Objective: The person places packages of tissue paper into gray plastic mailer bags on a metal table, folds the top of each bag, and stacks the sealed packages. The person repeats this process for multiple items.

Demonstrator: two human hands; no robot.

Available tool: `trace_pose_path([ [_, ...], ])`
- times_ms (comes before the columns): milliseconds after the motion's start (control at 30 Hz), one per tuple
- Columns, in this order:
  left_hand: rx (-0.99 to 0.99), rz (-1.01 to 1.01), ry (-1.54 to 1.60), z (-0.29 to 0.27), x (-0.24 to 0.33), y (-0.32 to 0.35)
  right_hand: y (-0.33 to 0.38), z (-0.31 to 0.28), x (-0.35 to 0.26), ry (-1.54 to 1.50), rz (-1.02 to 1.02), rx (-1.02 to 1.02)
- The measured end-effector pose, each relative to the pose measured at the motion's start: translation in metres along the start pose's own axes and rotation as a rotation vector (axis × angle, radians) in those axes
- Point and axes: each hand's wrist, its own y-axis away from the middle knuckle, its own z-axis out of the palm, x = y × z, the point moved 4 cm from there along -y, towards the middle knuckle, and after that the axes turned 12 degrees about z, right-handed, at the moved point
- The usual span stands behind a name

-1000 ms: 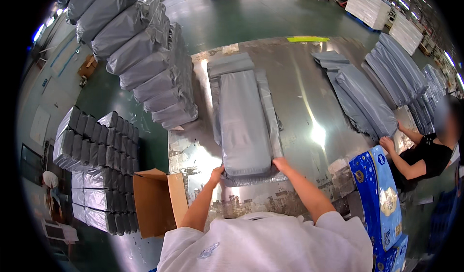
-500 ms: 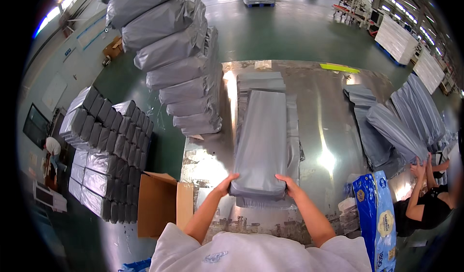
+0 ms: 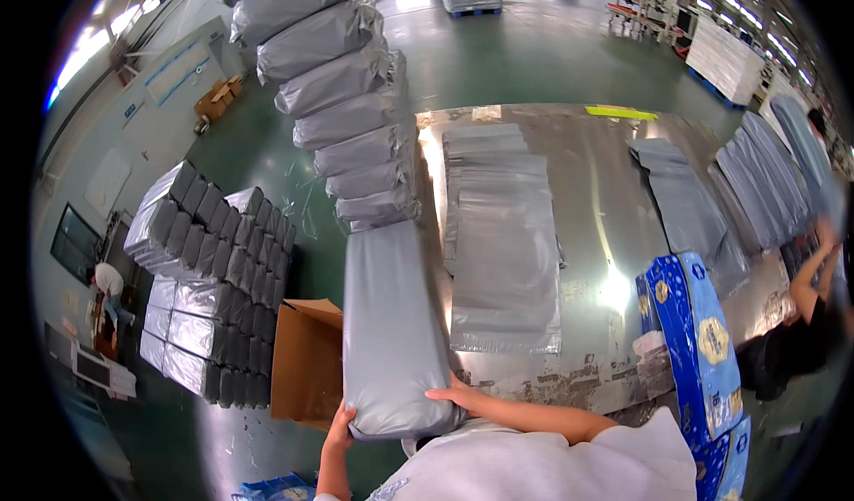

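A long package wrapped in grey plastic (image 3: 391, 323) is held between my two hands at the left edge of the metal table. My left hand (image 3: 340, 425) grips its near left corner, thumb on top. On the near right side, my right hand (image 3: 455, 394) presses with the thumb over the upper face. The far end of the package meets the foot of a tall leaning stack of similar grey packages (image 3: 369, 158). Flat grey plastic bags (image 3: 505, 252) lie in a layered pile on the table to the right of it.
An open cardboard box (image 3: 307, 359) stands left of me, beyond it a pallet load of grey packages (image 3: 200, 296). Blue printed packs (image 3: 703, 341) stand at my right. Another person (image 3: 796, 323) handles grey packages at the table's right end; more bags (image 3: 685, 194) lie there.
Both hands have carried the grey package left, off the bag pile and over to the stack. The flat bags underneath now show. The other person at the right has lifted a grey package.
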Motion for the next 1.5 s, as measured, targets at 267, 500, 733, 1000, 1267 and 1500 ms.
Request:
trace_pose_path([
  [267,0.463,0.553,-0.906,-0.036,0.008,-0.073,-0.097,-0.049,0.037,0.735,-0.146,0.339],
  [500,-0.031,1.092,-1.094,0.198,0.038,-0.154,0.090,-0.227,0.009,0.734,-0.630,1.145],
  [733,-0.746,1.138,-1.348,0.400,-0.040,-0.271,0.269,-0.364,-0.010,0.983,-0.508,1.752],
  [1000,-1.015,0.275,-1.708,0.422,-0.145,-0.379,0.508,-0.509,0.029,0.767,0.338,2.377],
  [1267,-0.942,0.486,-1.793,0.483,-0.159,-0.498,0.633,-0.607,0.140,0.255,0.670,1.903],
  [1500,-0.762,0.583,-1.831,0.465,-0.132,-0.557,0.561,-0.612,0.084,-0.454,0.484,1.263],
])
